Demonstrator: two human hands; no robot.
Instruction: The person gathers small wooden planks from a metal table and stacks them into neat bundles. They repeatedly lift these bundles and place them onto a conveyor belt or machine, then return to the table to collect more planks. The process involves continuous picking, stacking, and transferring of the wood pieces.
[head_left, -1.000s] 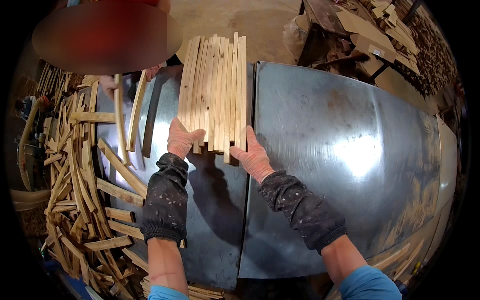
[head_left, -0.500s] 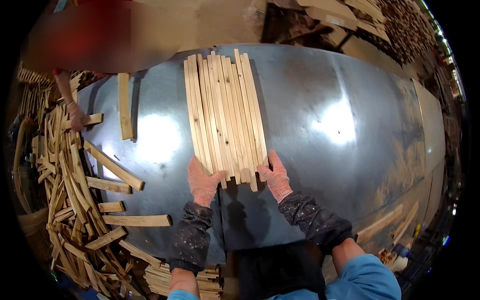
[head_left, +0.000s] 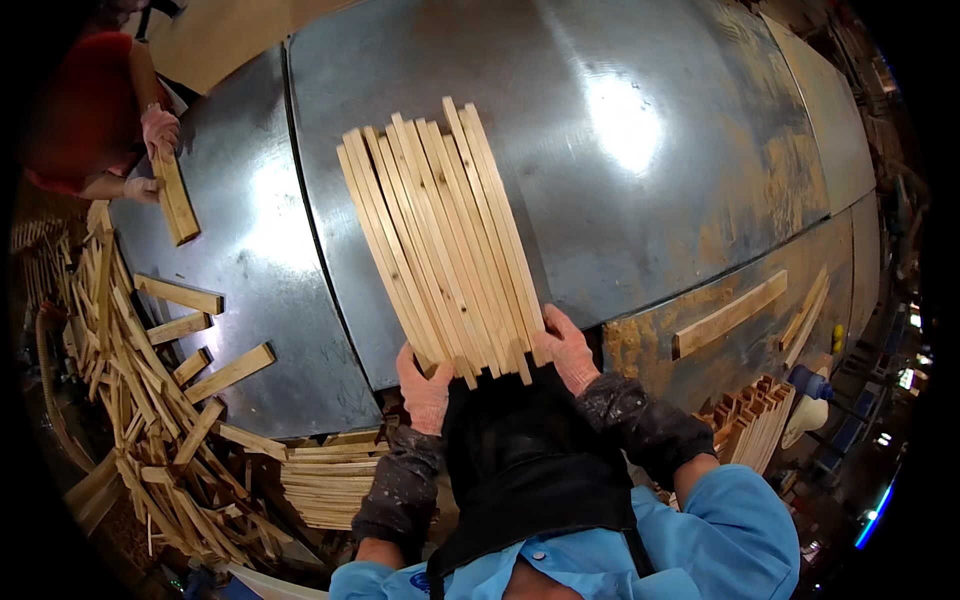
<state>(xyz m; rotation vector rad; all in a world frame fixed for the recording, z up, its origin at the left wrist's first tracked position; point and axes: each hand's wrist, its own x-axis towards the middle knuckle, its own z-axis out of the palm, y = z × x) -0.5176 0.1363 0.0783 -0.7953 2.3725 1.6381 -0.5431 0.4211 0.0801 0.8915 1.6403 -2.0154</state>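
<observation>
A side-by-side bundle of pale wooden strips lies lengthwise on the metal table, its far ends tilted a little to the left. Its uneven near ends reach the table's front edge, close against my black apron. My left hand, in a pink knit glove, is closed around the near left corner with the thumb on the strips' ends. On the opposite corner, my gloved right hand presses in from the right side. Between them the hands squeeze the row together; some fingers are hidden beside the wood.
At the far left a co-worker's gloved hands hold a wooden board. A heap of loose wood pieces borders the table's left side. Stacked strips stand below the front edge. To the right lie a single board and upright bundled strips.
The bundle has come nearer my body and turned slightly, both hands still on it. My view has swung right. The co-worker now has both hands on a board.
</observation>
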